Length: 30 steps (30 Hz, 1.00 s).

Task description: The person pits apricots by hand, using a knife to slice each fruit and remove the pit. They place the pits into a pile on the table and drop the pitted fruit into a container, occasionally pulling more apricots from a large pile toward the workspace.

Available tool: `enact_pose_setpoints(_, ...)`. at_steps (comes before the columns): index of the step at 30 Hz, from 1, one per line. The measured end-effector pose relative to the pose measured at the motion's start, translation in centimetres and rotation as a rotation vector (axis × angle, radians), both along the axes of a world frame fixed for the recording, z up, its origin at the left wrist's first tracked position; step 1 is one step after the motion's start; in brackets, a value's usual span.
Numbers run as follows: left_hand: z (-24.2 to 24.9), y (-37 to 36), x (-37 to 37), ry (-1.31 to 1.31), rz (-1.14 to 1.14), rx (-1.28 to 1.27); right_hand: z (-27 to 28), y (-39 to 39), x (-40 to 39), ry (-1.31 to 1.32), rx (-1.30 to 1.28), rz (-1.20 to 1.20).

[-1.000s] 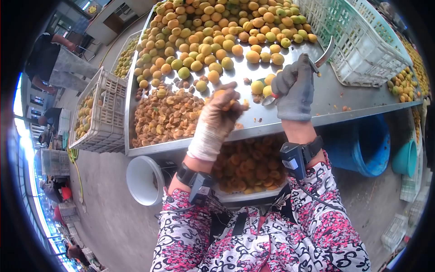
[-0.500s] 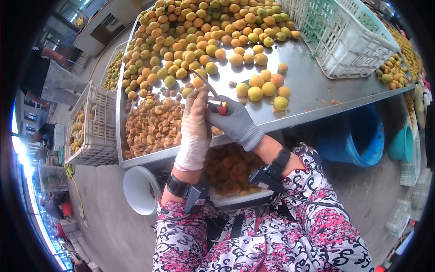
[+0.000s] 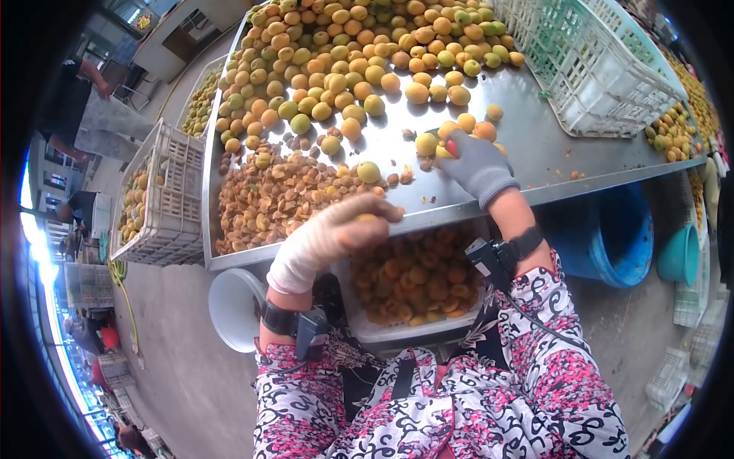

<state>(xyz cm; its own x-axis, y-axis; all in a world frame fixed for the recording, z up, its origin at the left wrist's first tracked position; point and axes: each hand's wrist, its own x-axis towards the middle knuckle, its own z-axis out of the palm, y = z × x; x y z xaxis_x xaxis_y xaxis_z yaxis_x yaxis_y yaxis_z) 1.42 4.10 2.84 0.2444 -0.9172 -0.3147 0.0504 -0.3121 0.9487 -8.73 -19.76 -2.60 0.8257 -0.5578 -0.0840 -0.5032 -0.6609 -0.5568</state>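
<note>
The gloved right hand [image 3: 480, 162] curls around a red handle [image 3: 452, 148], against a small group of fruit [image 3: 426, 144] on the tabletop [image 3: 539, 126]; any grip on fruit is hidden. The left hand [image 3: 348, 223], half curled and blurred, hangs by the near edge; I cannot tell what it holds. Pits [image 3: 283, 195] lie left, whole fruit [image 3: 329, 80] far.

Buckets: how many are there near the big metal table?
3: a white bucket at the left, a blue bucket at the right, and a teal bucket farther right. More may be hidden under the table.
</note>
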Motion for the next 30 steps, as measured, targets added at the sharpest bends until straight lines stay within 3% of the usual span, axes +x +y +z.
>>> enact_pose_setpoints(3, 0.6, -0.5, -0.9, -0.331, -0.264, 0.059, -0.6, 0.0, 0.1, 0.231, -0.105, 0.028)
enact_pose_setpoints(5, 1.0, -0.3, -1.6, -0.347, -0.122, -0.029, -1.1, 0.0, 0.4, 0.306, -0.153, -0.032)
enact_pose_setpoints(7, -0.1, -0.3, -1.3, 0.127, 0.106, -0.019, -1.3, -0.5, 0.9, 0.306, -0.139, -0.033)
enact_pose_setpoints(15, -0.8, -2.1, -1.1, -0.018, 0.347, -0.115, -1.4, -1.2, 1.1, 0.207, -0.106, -0.088)
enact_pose_setpoints(17, -1.1, -2.5, -1.0, -0.030, 0.336, -0.097, -1.3, -1.3, 0.9, 0.292, -0.126, -0.010)
enact_pose_setpoints(20, -1.7, -3.3, -1.0, -0.036, 0.337, -0.114, -2.6, -1.3, 1.0, 0.162, -0.090, -0.022)
enact_pose_setpoints(25, -2.4, -3.3, -0.7, -0.011, 0.315, -0.105, -1.5, 0.1, 2.0, 0.214, -0.059, 0.032)
enact_pose_setpoints(30, -2.4, -3.2, -0.8, -0.023, 0.402, -0.080, -1.4, 0.1, 2.4, 0.253, -0.034, 0.024)
